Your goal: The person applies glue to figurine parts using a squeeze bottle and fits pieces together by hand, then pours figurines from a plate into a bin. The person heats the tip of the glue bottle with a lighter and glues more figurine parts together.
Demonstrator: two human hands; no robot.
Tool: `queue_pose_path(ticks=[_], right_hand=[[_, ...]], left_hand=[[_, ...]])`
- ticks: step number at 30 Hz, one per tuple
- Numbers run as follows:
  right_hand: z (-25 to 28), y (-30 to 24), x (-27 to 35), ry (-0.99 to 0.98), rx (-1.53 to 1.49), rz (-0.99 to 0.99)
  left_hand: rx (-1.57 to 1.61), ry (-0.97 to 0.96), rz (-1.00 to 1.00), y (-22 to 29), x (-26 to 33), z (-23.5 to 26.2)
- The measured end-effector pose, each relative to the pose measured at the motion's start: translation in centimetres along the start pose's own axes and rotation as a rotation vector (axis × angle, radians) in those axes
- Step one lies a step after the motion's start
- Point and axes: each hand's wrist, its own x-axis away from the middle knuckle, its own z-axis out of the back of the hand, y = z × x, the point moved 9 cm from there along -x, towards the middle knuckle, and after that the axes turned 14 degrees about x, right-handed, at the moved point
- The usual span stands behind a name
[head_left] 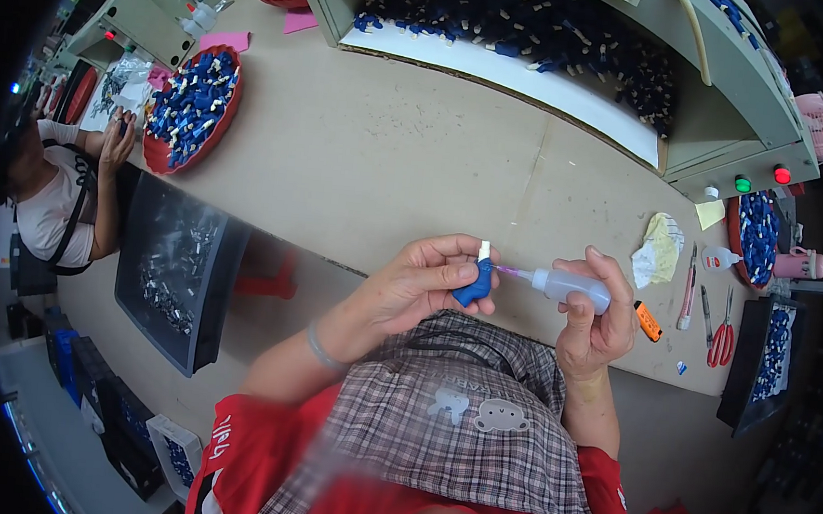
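Near the table's front edge, my left hand [429,280] pinches a small blue part [473,287] whose white end [485,249] points up. Its kind I cannot make out. My right hand [596,315] is closed round a translucent squeeze bottle [573,289] with a thin purple needle tip [510,271]. The bottle lies nearly level, its tip pointing left at the blue part. The tip reaches the part's side or stops just short of it; I cannot tell which.
Right of my hands lie an orange lighter [648,321], red-handled scissors [722,341], a crumpled cloth [659,249] and a small white bottle [720,259]. A red bowl of blue parts [233,113] stands far left, near a co-worker [63,196]. A grey cabinet [729,158] spans the back.
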Motion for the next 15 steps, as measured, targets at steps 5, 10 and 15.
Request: queue_pose_path(ticks=[5,10,15], right_hand=[[0.2,-0.3,0.3,0.019,0.067,0.053],[0.2,-1.0,-0.1,0.014,0.119,0.123],[0.1,-1.9,-0.4,0.041,0.176,0.203]], left_hand=[[0.024,-0.017,0.019,-0.2,-0.3,-0.2],[0.047,-0.029,0.010,0.0,-0.3,-0.2],[0.037,-0.005,-0.024,0.3,-0.3,0.3]])
